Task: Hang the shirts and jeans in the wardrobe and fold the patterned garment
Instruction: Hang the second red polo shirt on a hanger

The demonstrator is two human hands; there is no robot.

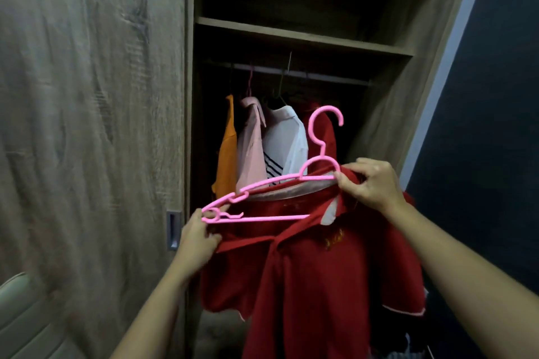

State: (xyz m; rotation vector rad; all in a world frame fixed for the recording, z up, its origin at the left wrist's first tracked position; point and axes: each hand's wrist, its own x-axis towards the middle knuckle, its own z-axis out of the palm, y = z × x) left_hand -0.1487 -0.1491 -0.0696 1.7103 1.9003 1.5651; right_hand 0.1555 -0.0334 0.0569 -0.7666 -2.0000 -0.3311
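Left hand's fingers [210, 234] pinch the near tip of a pink hanger [271, 182] together with a fold of a red shirt [306, 285]. The right hand's fingers [344, 181] clench the shirt's pale-lined collar [291, 191] against the hanger's far shoulder. Both are held up in front of the open wardrobe.

The left hand [198, 233] and right hand [370, 183] hold the hanger tilted, hook uppermost, with its near arm and lower bar bare and outside the cloth. The step in hand looks to be seating the shirt on the hanger. Done well, the near tip would go in under the shoulder seam, and the collar would be drawn round the hook's stem until it is centred. Then the weight hangs evenly before the lift to the rail [320, 74].

On that rail an orange top [227, 154], a pink shirt [250, 148] and a white shirt [287, 137] hang close together, with a further red garment [326, 131] just behind the hook. The free stretch seems to lie to the right.

The hanger's far tip is hidden by cloth and the right hand. The wardrobe's depths are too dark to read under the shelf [291, 33]. No jeans or patterned garment can be made out, and a scrap of fabric at the bottom edge is cut off.
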